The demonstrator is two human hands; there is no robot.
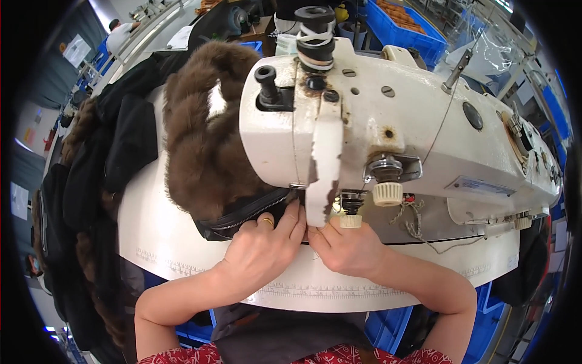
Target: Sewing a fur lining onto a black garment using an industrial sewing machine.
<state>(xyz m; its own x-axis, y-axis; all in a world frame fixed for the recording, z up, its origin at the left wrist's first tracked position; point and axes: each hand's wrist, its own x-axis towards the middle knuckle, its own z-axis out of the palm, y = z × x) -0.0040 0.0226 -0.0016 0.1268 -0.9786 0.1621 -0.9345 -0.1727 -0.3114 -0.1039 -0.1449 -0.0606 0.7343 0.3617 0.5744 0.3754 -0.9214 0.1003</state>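
Observation:
A black garment (247,212) with a silver zipper and thick brown fur (197,136) lies on the white sewing machine table, partly under the machine head. My left hand (264,246), with a ring on one finger, has its fingers pressed together on the black fabric beside the zipper, close to the needle area. My right hand (348,247) is closed at the fabric's edge just right of it, its fingertips partly hidden by the machine. A worn white bar (324,176) hangs between both hands and hides the needle and the stitching spot.
The white sewing machine (364,121) fills the upper right, with a thread spool (315,39) on top. Loose thread (415,221) trails beside its base. More black garments (127,139) with fur heap at the left. Blue crates (418,39) stand behind; another person (120,36) works far left.

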